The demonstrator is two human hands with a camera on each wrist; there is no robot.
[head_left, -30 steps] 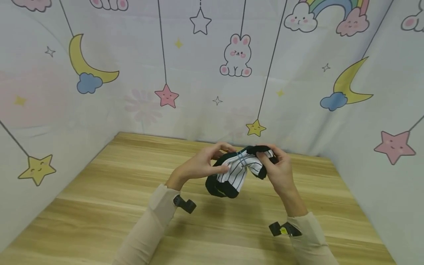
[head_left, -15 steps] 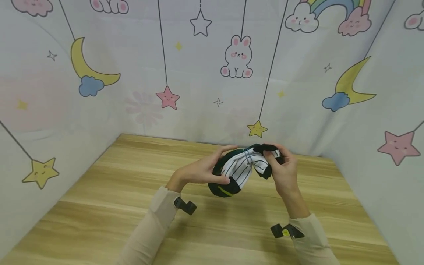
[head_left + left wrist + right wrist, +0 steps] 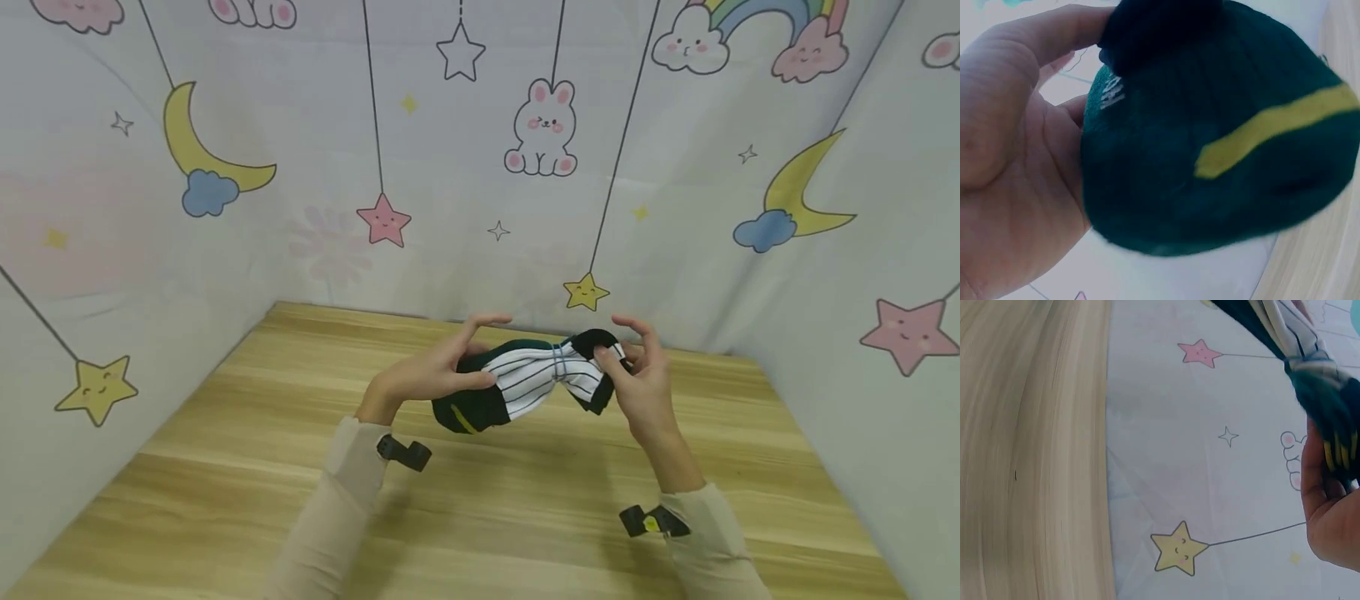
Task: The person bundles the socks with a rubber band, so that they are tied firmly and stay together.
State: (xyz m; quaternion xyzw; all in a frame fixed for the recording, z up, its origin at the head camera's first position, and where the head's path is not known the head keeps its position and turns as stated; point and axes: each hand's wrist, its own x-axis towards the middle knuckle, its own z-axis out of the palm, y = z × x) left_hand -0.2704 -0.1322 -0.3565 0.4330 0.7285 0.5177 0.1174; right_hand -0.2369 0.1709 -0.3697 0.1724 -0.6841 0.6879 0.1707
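Note:
A bundle of socks [image 3: 525, 379], with white black-striped cloth and dark ends, is cinched by a thin blue band [image 3: 558, 362]. It is held above the table, slanting across between both hands. My left hand [image 3: 427, 367] holds the wider end, thumb in front and index finger raised off it. In the left wrist view that end shows as a dark green sock [image 3: 1166, 187] with a yellow stripe and white lettering. My right hand [image 3: 637, 375] pinches the short end beyond the band, its index finger lifted. The right wrist view shows that end [image 3: 1329, 406] partly cut off.
Below the bundle lies a wood-grain table [image 3: 487, 517]. White cloth walls [image 3: 450, 267] printed with stars, moons and rabbits stand at the back and both sides. A small black camera [image 3: 405, 452] is strapped on the left wrist, another [image 3: 652, 521] on the right.
The socks' wide end has swung left and up, so the bundle lies flatter. My left hand moved slightly left and both index fingers have lifted.

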